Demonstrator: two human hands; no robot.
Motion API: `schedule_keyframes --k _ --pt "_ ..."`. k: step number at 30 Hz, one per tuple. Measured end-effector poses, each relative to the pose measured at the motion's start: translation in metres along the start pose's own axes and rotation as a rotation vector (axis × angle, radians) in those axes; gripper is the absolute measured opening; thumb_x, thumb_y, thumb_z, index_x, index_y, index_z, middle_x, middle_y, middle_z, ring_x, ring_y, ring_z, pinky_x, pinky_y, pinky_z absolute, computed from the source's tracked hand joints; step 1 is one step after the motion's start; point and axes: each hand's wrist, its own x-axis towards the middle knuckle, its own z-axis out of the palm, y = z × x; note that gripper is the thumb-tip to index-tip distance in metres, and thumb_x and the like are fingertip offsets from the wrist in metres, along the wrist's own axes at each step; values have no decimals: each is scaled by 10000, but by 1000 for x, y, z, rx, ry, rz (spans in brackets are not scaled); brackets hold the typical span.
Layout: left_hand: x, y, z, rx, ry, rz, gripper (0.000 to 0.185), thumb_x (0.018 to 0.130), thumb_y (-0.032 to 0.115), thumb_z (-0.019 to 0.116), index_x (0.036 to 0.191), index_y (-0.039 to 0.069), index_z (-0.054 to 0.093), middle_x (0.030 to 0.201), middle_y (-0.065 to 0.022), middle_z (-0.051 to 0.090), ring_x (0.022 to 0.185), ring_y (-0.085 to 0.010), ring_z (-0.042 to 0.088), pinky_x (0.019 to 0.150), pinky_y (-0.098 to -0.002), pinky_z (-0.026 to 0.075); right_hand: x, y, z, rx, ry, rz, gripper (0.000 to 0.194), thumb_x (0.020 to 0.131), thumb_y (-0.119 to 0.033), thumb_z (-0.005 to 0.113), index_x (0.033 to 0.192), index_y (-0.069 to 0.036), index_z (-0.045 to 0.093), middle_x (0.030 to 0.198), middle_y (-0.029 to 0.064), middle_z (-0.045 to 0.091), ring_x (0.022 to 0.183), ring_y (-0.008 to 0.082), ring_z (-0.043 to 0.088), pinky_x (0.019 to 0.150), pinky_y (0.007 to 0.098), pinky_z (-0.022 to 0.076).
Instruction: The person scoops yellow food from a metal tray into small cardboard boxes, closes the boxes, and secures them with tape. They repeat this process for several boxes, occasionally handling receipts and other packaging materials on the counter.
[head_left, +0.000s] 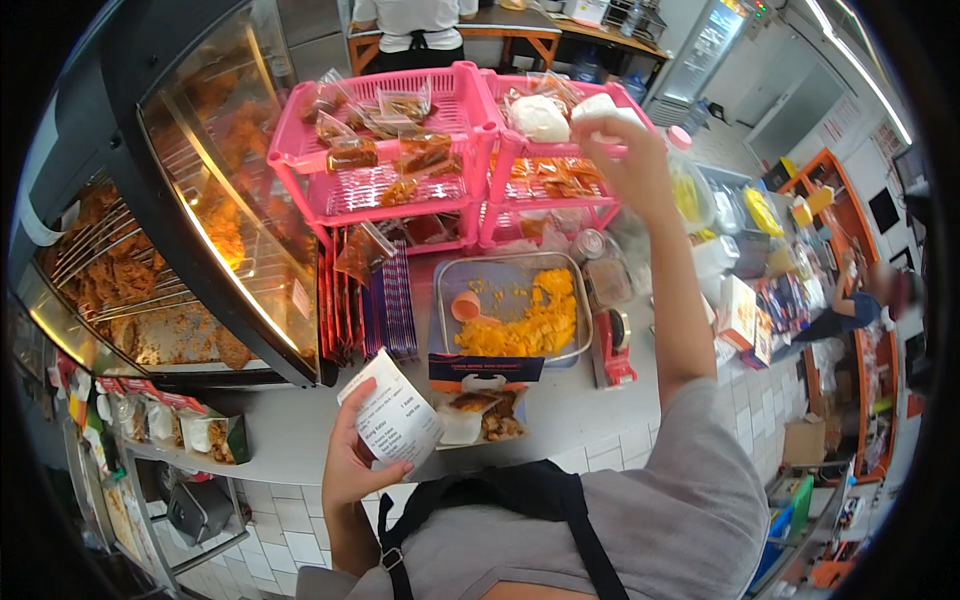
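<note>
My left hand (352, 450) pinches a printed paper slip (394, 416) between thumb and fingers. Just right of the slip, an open food box (487, 375) holds chopped brown fried food (504, 420) and a white wrapped portion (459, 426). My right hand (626, 154) reaches over the front rim of the right pink basket (517, 139), its fingertips at a white wrapped packet (600, 109). Whether the fingers grip that packet is unclear. Beside it in the basket rests another white wrapped packet (538, 118). Behind the food box, a clear tray (441, 300) contains yellow chopped food (517, 330) and an orange scoop (466, 306).
A lit glass display cabinet (225, 202) with fried food stands at left. Folded cartons (386, 307) fill the gap beside the left pink basket (382, 165), which holds sauce bags. Near the tray sits a red tape dispenser (613, 352). Filled boxes (180, 431) line the left counter.
</note>
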Motion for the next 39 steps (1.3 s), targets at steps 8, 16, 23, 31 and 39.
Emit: schedule_keyframes --k 8,16,23,31,39 --pt "-8 -7 22 40 129 -41 1065 598 -90 781 1494 43 222 1361 -178 444 1217 -262 534 980 -389 494 75 47 57 326 76 -174 173 836 -133 713 989 -54 731 907 49 739 819 123 693 754 273 532" --pt "-7 -10 23 108 227 -88 975 659 -131 727 1483 48 239 1327 -134 477 1220 -234 513 1023 -380 442 33 43 66 157 205 -40 227 778 -153 736 980 -55 706 975 99 715 954 260 665 894 369 496" --pt "-11 -12 11 291 236 -114 558 816 -22 654 1342 4 472 1101 -80 565 946 -139 526 788 -267 433 48 136 19 -464 -177 172 809 656 -478 792 1335 -132 522 1349 119 532 1224 322 526 1003 474 425" --pt "-5 -22 8 376 308 -188 558 827 17 680 1353 26 494 1103 -38 551 799 -70 460 667 -206 396 34 159 -9 -286 -272 241 943 596 -546 798 1371 -105 493 1227 166 605 1168 319 571 991 459 432" --pt "33 -21 49 336 249 -256 529 850 13 667 1353 28 503 1155 -48 557 821 -70 489 711 -197 421 11 100 68 -5 414 1 643 655 -66 751 1248 -136 511 1154 154 598 1056 373 600 901 444 494"
